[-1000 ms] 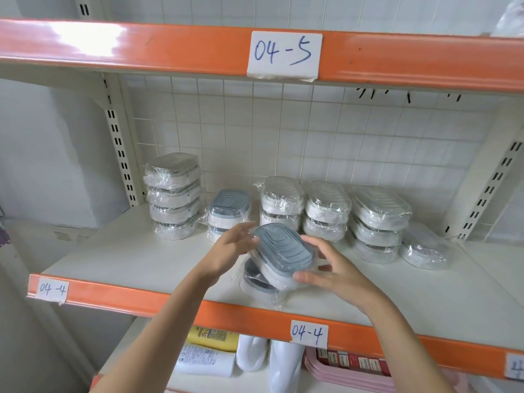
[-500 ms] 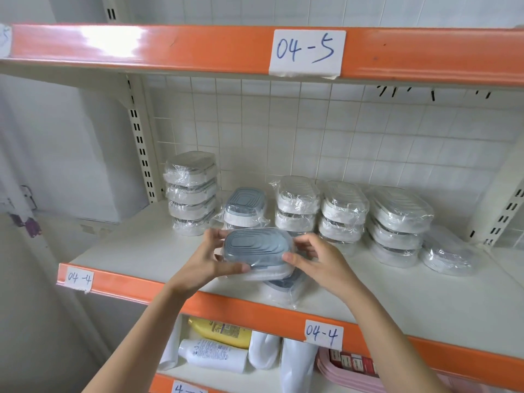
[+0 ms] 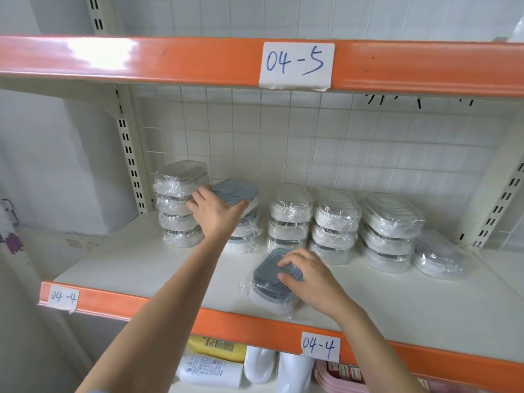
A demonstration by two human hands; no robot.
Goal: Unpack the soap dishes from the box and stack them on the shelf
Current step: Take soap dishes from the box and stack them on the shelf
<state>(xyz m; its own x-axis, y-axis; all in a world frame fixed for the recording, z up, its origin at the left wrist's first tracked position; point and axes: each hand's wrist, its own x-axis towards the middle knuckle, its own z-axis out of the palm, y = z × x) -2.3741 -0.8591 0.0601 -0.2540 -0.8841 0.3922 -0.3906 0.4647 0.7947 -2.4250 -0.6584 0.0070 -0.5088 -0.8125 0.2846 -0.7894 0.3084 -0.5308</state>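
Soap dishes, rounded plastic in crinkly film: left hand (image 3: 217, 212) grips one (image 3: 235, 191), right hand (image 3: 307, 279) grips another (image 3: 269, 282).

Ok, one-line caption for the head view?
Left hand sets a blue-lidded soap dish on its stack; right hand grips another.

Both arms bare, extended fwd and up from bottom of frame. Left forearm runs diagonally from lower left toward centre, wrist straight. Left hand (image 3: 215, 212) seen from the back, fingers spread and curled over the near edge of a blue-lidded soap dish (image 3: 236, 191), thumb on its right side; grip appears firm. Right forearm enters from lower right, angled inward, wrist bent slightly down. Right hand (image 3: 307, 276) palm down, fingers arched, tips and thumb resting on top of a second blue-lidded dish (image 3: 269, 282). Hands well apart, left higher and further fwd than right.
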